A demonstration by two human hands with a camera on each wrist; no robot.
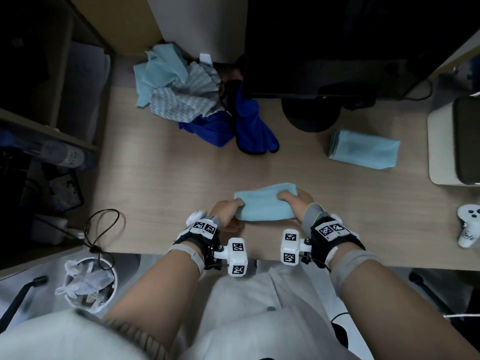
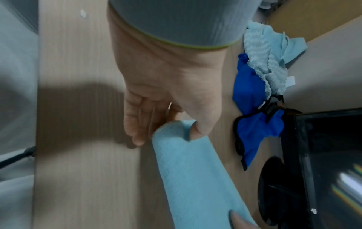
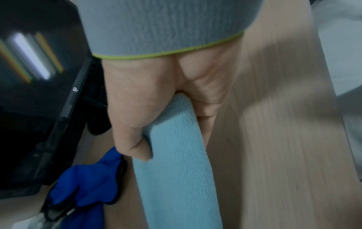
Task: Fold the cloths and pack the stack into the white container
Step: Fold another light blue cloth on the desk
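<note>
A folded light blue cloth [image 1: 265, 205] is held just above the wooden desk [image 1: 161, 178] near its front edge. My left hand [image 1: 228, 209] pinches its left end, thumb on top and fingers beneath [image 2: 137, 124]; the cloth [image 2: 192, 178] runs away from it. My right hand [image 1: 296, 201] grips the right end, thumb over the top and fingers curled under the cloth [image 3: 176, 162]. A folded light blue stack [image 1: 363, 149] lies at the right. The white container [image 1: 441, 149] stands at the desk's right edge, with a dark thing on or in it.
A heap of unfolded cloths lies at the back: light blue [image 1: 161, 71], patterned grey-blue [image 1: 184, 100] and dark blue [image 1: 233, 126]. A black monitor [image 1: 337, 48] on a round stand is behind. A white controller [image 1: 468, 224] lies at right. A bin [image 1: 88, 284] stands below the desk's left.
</note>
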